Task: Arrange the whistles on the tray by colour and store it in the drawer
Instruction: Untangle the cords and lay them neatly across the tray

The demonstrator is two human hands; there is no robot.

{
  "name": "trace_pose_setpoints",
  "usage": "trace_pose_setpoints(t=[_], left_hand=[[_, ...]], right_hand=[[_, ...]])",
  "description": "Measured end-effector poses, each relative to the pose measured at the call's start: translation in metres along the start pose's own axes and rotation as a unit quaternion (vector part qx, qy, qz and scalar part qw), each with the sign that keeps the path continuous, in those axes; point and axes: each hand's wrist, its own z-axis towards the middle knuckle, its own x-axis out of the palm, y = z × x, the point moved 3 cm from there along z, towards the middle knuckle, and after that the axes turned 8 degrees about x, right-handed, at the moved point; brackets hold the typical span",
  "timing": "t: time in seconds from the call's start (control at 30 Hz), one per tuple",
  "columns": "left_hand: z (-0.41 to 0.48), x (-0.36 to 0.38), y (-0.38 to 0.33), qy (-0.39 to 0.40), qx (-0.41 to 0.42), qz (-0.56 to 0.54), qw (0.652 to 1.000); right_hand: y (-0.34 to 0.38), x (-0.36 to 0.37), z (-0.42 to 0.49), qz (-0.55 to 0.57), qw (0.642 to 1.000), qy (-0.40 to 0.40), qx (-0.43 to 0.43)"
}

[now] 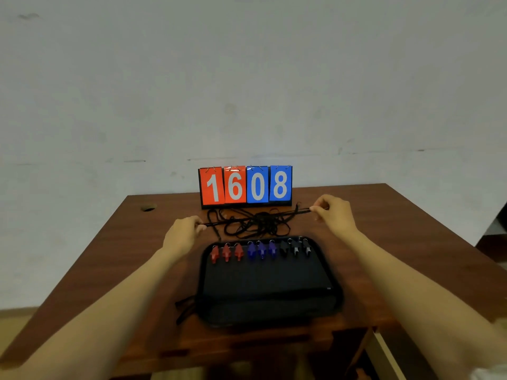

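A black tray (pixel 269 286) lies on the brown table (pixel 109 256). Along its far edge stands a row of whistles: three red whistles (pixel 226 252) on the left, three blue whistles (pixel 262 249) in the middle, three black whistles (pixel 295 247) on the right. Their black lanyard cords (pixel 256 223) lie tangled on the table behind the tray. My left hand (pixel 183 235) pinches one end of a stretched cord bundle. My right hand (pixel 333 213) pinches the other end, higher and further back.
A flip scoreboard (pixel 246 185) reading 1608 stands at the table's far edge against a pale wall. A loose cord (pixel 184 308) hangs out at the tray's near left. A round cable hole (pixel 148 207) sits at the far left of the table.
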Motion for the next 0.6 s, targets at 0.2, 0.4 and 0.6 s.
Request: trace_pose_setpoints(t=[0.2,0.4,0.6], left_hand=[[-0.034,0.012,0.018,0.05,-0.016,0.001,0.999],[-0.059,0.029,0.028,0.074,-0.037,-0.009,0.997],[-0.072,0.046,0.028,0.09,-0.035,0.024,0.995]], right_hand=[[-0.028,0.014,-0.033,-0.152,0.985,0.074,0.017],[-0.053,0.024,-0.061,-0.229,0.962,0.142,0.043],[-0.066,0.027,-0.072,-0.257,0.95,0.167,0.058]])
